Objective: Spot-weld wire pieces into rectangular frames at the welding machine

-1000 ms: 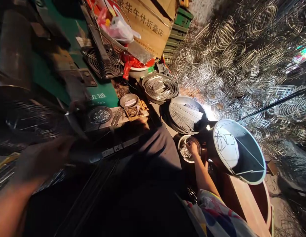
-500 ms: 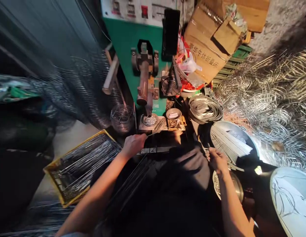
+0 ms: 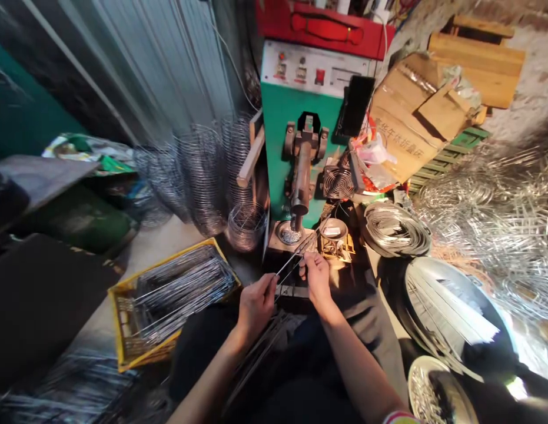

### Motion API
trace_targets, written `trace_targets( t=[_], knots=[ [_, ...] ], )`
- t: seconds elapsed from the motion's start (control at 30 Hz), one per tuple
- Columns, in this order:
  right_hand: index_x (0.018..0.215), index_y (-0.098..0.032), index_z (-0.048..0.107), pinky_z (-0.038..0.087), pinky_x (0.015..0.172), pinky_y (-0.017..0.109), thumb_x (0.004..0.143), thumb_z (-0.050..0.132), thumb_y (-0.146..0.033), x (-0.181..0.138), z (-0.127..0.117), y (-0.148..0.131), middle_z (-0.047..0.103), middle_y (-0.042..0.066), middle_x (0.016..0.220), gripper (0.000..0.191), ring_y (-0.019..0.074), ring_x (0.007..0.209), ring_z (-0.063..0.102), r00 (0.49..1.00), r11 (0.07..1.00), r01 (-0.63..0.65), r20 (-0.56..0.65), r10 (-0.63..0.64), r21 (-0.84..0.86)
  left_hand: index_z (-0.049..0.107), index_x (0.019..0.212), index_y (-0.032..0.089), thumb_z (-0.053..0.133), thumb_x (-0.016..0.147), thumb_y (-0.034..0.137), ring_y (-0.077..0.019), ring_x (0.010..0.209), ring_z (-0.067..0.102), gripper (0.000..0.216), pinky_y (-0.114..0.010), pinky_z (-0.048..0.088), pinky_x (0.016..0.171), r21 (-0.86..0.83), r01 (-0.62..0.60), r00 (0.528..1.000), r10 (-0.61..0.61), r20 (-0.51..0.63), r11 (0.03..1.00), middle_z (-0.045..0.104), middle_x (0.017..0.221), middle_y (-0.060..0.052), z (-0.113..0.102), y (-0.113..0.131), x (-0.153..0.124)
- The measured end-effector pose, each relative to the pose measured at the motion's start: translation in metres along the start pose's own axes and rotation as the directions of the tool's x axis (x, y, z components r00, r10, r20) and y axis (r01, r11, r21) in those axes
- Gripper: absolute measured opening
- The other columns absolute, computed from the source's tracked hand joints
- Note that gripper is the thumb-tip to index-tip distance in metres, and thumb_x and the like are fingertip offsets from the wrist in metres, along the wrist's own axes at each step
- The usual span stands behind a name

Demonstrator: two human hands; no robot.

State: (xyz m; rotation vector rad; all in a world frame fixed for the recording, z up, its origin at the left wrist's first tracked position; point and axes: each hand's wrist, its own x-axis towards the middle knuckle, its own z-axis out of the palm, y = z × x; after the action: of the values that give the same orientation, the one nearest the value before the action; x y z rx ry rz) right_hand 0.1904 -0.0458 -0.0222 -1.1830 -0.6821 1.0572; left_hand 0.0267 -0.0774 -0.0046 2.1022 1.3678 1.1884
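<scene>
My left hand (image 3: 255, 304) is closed on a thin bent wire piece (image 3: 291, 259) that points up and right toward the base of the green welding machine (image 3: 295, 112). Just to its right, my right hand (image 3: 316, 278) pinches the same wire near its far part. The wire's tip lies close to the machine's lower electrode plate (image 3: 289, 234), under the vertical press arm (image 3: 301, 176). More thin wires (image 3: 260, 347) lie across my lap below the hands.
A yellow crate (image 3: 123, 324) of wire frames sits at the left. Stacked wire rings (image 3: 198, 171) stand behind it. To the right are a coil of wire (image 3: 395, 228), a pan of straight rods (image 3: 450, 306), a small dish of parts (image 3: 426, 391) and a heap of wire guards (image 3: 498, 206).
The view swung left and up onto the machine. My right hand left the small dish at the right and came to the middle, joining the left hand on the wire piece.
</scene>
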Motion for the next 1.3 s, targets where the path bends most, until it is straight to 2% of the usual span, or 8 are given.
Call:
trace_targets(
  t=[0.33,0.6,0.97,1.3],
  knots=[
    [0.067,-0.019,0.056,0.029,0.042,0.020,0.084,0.066,-0.049,0.002,0.024,0.002,0.050,-0.005,0.054,0.036,0.0071,0.044,0.039,0.997,0.997,0.072,0.011,-0.073,0.036,0.066,0.096,0.017,0.045,0.101,0.029,-0.0162,0.066,0.069,0.024,-0.023,0.047,0.065,0.002,0.043,0.999,-0.043,-0.009,0.999,0.073,0.078,-0.004,0.008,-0.019,-0.005],
    [0.065,-0.020,0.055,0.027,0.042,0.021,0.082,0.067,-0.047,0.010,0.023,0.002,0.047,-0.006,0.050,0.034,0.0072,0.043,0.036,0.998,0.997,0.055,0.010,-0.056,0.051,0.065,0.094,0.018,0.042,0.102,0.030,-0.0160,0.066,0.069,0.027,-0.024,0.046,0.064,-0.003,0.062,0.998,-0.062,-0.006,0.998,0.073,0.077,-0.004,0.011,-0.020,-0.001],
    [0.065,-0.020,0.052,0.026,0.041,0.021,0.076,0.071,-0.050,0.025,0.028,0.004,0.049,-0.005,0.057,0.037,0.0059,0.044,0.034,0.997,0.994,0.069,0.010,-0.070,0.080,0.065,0.094,0.018,0.042,0.101,0.028,-0.0164,0.064,0.069,0.025,-0.025,0.045,0.061,-0.009,0.058,0.998,-0.058,-0.034,0.998,0.072,0.075,-0.003,0.014,-0.022,0.010],
    [0.067,-0.019,0.052,0.025,0.042,0.021,0.077,0.073,-0.045,0.032,0.034,0.003,0.047,-0.007,0.054,0.035,0.0052,0.042,0.034,0.997,0.988,0.068,0.036,-0.073,0.135,0.064,0.092,0.018,0.042,0.101,0.028,-0.0168,0.065,0.069,0.026,-0.025,0.046,0.063,-0.032,0.078,0.996,-0.079,-0.030,0.996,0.071,0.075,-0.004,0.011,-0.022,0.018]
  ],
)
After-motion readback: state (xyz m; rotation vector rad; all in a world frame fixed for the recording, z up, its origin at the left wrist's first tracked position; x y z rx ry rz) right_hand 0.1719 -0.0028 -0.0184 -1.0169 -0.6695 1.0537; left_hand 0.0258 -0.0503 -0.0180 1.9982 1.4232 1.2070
